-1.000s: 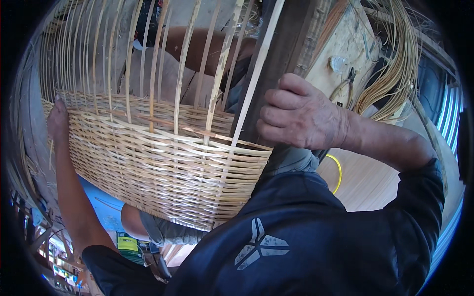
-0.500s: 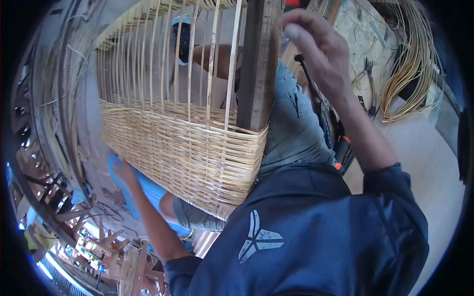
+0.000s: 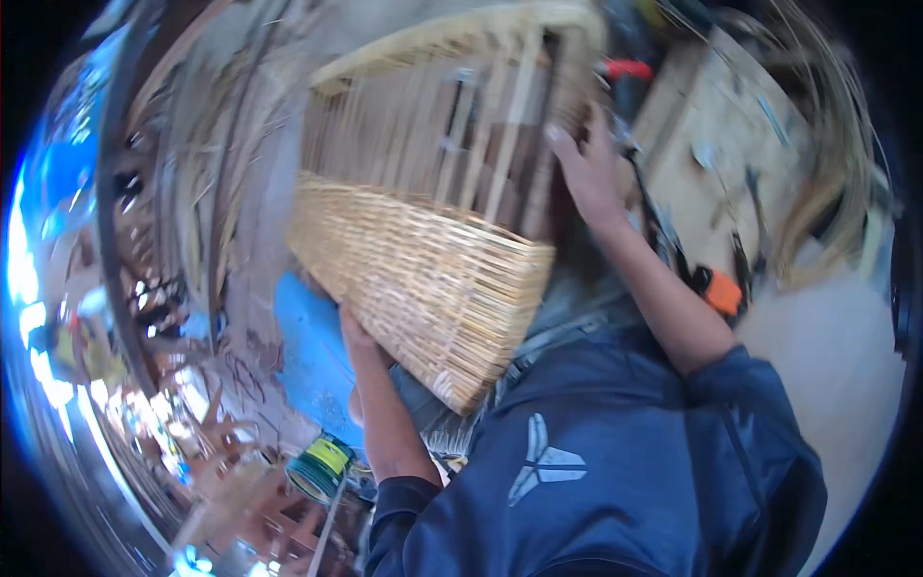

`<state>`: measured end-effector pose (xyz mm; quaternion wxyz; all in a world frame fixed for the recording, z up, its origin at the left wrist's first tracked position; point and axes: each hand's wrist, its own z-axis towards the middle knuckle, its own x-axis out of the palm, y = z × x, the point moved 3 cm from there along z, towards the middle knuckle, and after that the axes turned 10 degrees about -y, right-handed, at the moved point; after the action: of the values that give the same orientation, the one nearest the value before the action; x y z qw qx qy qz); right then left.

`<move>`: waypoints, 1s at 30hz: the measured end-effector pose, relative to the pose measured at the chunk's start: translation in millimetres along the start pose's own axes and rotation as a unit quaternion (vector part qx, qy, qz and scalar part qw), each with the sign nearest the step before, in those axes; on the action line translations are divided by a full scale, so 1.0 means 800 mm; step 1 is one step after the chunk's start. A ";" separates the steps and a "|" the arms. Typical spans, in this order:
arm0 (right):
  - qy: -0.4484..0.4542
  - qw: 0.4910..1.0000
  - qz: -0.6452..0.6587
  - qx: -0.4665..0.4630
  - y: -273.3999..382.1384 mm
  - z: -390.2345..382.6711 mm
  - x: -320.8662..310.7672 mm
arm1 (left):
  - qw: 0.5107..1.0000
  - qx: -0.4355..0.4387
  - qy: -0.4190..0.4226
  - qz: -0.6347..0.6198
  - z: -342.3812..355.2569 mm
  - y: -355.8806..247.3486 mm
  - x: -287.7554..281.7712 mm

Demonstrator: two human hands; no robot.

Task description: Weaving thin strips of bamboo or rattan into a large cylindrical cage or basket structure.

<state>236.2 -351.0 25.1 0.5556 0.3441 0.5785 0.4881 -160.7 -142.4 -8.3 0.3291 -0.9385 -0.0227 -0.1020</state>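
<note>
A half-woven wicker basket [image 3: 413, 260] slants across my lap, closely woven in its lower part. Bare upright stakes [image 3: 385, 135] rise from the weave to a pale bound rim [image 3: 452, 31]. My left hand [image 3: 357, 327] is at the woven lower left edge, its fingers hidden behind the basket. On the right side, my right hand [image 3: 591, 178] grips the dark wooden post [image 3: 553, 135] at the basket's end, thumb on the near face. Motion blurs the stakes and the right fingertips.
Right of my arm, a light board [image 3: 721, 144] carries pliers [image 3: 755, 202] and other tools, with an orange tool [image 3: 719, 290] nearby. A bundle of cane strands [image 3: 817, 202] lies at far right. On the left are a blue seat [image 3: 312, 356] and a green roll [image 3: 320, 468].
My right hand has come down onto the post. My left hand has risen from the blue seat to the basket's edge. The basket has turned and tilted, and the whole view has shifted.
</note>
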 end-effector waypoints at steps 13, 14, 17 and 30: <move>0.026 0.998 0.050 0.003 0.001 -0.008 0.060 | 0.991 0.069 -0.053 -0.098 -0.034 0.011 -0.068; 0.040 0.997 0.060 -0.018 0.002 -0.012 0.069 | 0.990 0.063 -0.079 -0.101 -0.044 0.020 -0.076; 0.079 0.996 0.045 -0.009 -0.007 -0.023 0.098 | 0.982 0.057 -0.122 -0.131 -0.080 0.047 -0.099; 0.297 0.941 0.105 0.121 -0.086 -0.001 0.284 | 0.925 0.058 -0.335 -0.167 -0.104 0.085 -0.062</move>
<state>212.6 -157.4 -110.2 0.2583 0.3074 0.7323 0.5500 -216.5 -246.0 3.5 0.3342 -0.8798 -0.2941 0.1666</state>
